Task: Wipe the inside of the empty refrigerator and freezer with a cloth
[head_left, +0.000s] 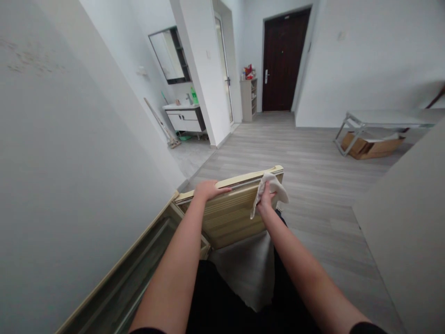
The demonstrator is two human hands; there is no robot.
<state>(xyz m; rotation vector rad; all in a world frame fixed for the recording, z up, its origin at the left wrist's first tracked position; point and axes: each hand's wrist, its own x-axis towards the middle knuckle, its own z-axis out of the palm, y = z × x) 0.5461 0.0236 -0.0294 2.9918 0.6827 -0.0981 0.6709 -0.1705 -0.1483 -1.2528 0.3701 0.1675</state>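
Observation:
A cream-coloured refrigerator door (229,215), with a ribbed inner panel and a seal along its rim, stands swung open in front of me. It joins a cream cabinet (139,250) at the left, whose glass-like top slopes down to the lower left corner. My left hand (207,189) grips the door's top edge, thumb stretched along the inner side and fingers over the far side. In my right hand (266,198) is a white cloth (276,188), pressed against the door near its outer upper corner. Part of the cloth hangs loose beyond the fingers.
A wall (86,153) runs close along the left. Grey plank floor (313,162) stretches to a dark door (285,60) at the back. A washbasin cabinet (184,119) and mop (162,123) are back left; a table (382,116) over a cardboard box (375,146) is at right.

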